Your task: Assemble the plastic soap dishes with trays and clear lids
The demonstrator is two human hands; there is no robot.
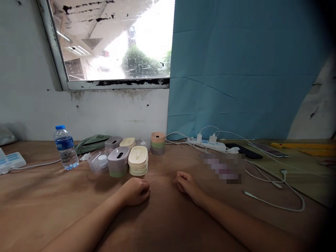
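My left hand [135,191] rests on the brown table [157,224], curled into a loose fist with nothing visible in it. Just behind it stand a stack of cream oval lids [138,161] and a grey-and-green oval container [118,162]. My right hand [187,185] lies on the table too, its fingers closed and holding nothing that I can see. A gap of bare table separates the two hands. Farther back, a round stack of peach, green and grey containers [158,144] stands between them.
At left are a water bottle [65,148], a green pouch [91,142], a clear round container [99,161] and a power strip [12,161]. To the right, another power strip [207,143], white cables [278,209], phones [244,151] and a blurred-out item [223,168] lie.
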